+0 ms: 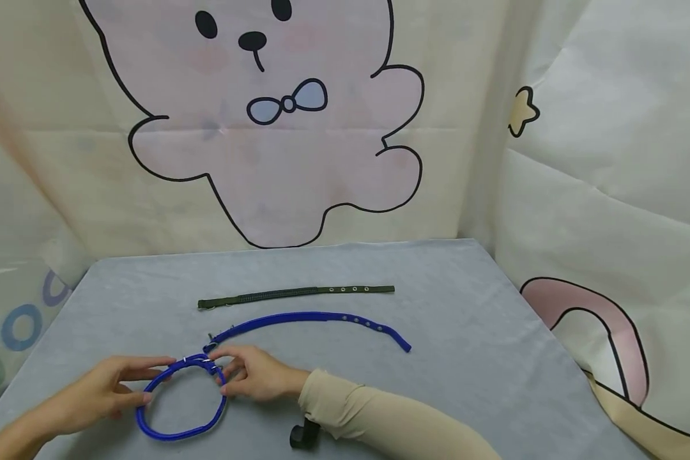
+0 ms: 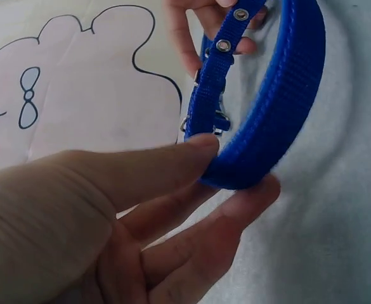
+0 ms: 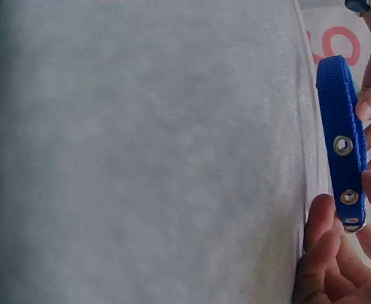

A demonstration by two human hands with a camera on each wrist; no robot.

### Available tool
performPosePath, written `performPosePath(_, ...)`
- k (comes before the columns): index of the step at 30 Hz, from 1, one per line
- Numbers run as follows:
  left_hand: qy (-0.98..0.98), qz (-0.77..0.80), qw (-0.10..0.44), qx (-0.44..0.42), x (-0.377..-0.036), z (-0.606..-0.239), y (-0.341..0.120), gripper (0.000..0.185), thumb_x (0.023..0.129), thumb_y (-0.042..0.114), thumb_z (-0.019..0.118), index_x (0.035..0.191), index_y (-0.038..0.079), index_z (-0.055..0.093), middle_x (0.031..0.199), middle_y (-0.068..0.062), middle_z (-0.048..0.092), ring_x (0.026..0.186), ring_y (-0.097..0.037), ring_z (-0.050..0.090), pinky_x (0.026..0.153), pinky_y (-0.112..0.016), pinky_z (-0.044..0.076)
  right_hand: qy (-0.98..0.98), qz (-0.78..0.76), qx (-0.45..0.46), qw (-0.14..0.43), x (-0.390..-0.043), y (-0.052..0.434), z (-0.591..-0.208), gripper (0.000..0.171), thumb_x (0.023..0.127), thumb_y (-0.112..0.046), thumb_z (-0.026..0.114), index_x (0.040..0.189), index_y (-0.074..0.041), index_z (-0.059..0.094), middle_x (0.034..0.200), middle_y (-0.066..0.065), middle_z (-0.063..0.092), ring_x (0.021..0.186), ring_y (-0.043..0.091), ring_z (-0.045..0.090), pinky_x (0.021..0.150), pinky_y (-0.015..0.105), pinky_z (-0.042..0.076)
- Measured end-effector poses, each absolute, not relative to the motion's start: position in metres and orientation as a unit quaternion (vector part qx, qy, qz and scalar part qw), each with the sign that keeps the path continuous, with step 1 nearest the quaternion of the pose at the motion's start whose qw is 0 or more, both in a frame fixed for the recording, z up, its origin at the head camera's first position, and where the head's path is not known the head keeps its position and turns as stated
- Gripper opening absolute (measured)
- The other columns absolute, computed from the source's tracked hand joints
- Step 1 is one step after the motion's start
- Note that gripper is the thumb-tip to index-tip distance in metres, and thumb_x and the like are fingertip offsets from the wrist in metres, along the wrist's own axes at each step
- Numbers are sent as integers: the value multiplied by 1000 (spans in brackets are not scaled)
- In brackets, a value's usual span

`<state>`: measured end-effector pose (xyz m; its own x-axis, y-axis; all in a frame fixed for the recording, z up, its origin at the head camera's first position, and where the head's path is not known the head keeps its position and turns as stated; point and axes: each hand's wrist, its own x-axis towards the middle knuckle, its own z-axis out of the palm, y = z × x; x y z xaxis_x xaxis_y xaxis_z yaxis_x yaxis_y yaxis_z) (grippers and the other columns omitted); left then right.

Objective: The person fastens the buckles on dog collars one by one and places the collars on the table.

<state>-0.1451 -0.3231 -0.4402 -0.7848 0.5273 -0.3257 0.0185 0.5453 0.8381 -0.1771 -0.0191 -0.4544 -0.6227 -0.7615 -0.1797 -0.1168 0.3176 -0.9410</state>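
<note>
A blue pet collar (image 1: 175, 437), fastened into a loop, is held above the near left part of the table. My left hand (image 1: 100, 390) pinches its left side between thumb and fingers. In the left wrist view, the thumb lies on the inner side of the wide padded band (image 2: 293, 95). My right hand (image 1: 264, 374) holds the right side near the metal buckle, its thumb and fingers on the strap. Metal-ringed holes (image 3: 342, 146) show along the strap in the right wrist view. Just behind the hands, a second blue collar (image 1: 299, 317) lies unfastened.
A dark green collar (image 1: 282, 293) lies stretched out farther back on the grey cloth-covered table (image 1: 466, 345). Behind it hangs a curtain (image 1: 345, 166) with a cartoon bear. Patterned fabric sides (image 1: 609, 211) stand left and right. A black device (image 1: 305, 434) sits at the right wrist.
</note>
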Motion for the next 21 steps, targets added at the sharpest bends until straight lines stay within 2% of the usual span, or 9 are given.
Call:
performPosePath(4, 829, 450, 277, 183, -144, -445, -322, 62, 96, 14, 68, 144, -15, 43, 133, -47, 51, 79, -10, 69, 49, -30, 49, 774, -469, -299, 302, -174, -18, -457, 54, 92, -2, 72, 143, -15, 58, 113, 8, 75, 77, -2, 64, 71, 15, 52)
performPosePath(5, 830, 449, 276, 184, -144, -446, -321, 62, 96, 14, 69, 143, -16, 43, 131, -47, 52, 80, -8, 69, 49, -30, 49, 779, -463, -301, 299, -174, -18, -457, 54, 92, -3, 72, 142, -16, 58, 114, 7, 75, 79, -3, 65, 72, 14, 52)
performPosePath(9, 826, 450, 282, 188, -146, -447, -321, 64, 96, 15, 68, 143, -19, 41, 128, -46, 55, 78, -7, 67, 49, -29, 47, 791, -445, -307, 286, -176, -19, -455, 47, 94, -10, 72, 140, -15, 61, 119, 6, 74, 82, -4, 65, 75, 13, 51)
performPosePath(11, 822, 451, 287, 194, -147, -447, -320, 64, 97, 15, 68, 142, -20, 40, 127, -46, 55, 84, -6, 68, 50, -29, 47, 802, -427, -312, 278, -176, -19, -454, 44, 95, -14, 72, 138, -14, 63, 118, 4, 73, 79, -5, 62, 73, 13, 51)
performPosePath(14, 819, 454, 293, 195, -146, -448, -319, 62, 99, 15, 64, 143, -20, 39, 126, -46, 57, 82, -8, 69, 50, -29, 47, 821, -386, -331, 260, -175, -18, -453, 40, 96, -21, 71, 135, -15, 65, 116, 0, 73, 75, -7, 58, 73, 12, 48)
performPosePath(17, 819, 453, 297, 189, -144, -449, -319, 57, 103, 16, 58, 143, -19, 39, 125, -43, 59, 80, -9, 68, 51, -30, 48, 833, -353, -350, 241, -173, -16, -452, 38, 97, -26, 70, 134, -17, 66, 114, -5, 74, 85, -7, 59, 80, 12, 46)
performPosePath(21, 826, 448, 295, 174, -143, -446, -318, 53, 107, 19, 49, 144, -17, 39, 126, -36, 62, 75, -10, 62, 51, -31, 49, 829, -358, -354, 244, -176, -15, -449, 35, 98, -26, 69, 132, -15, 68, 112, -4, 74, 100, -5, 61, 88, 13, 46)
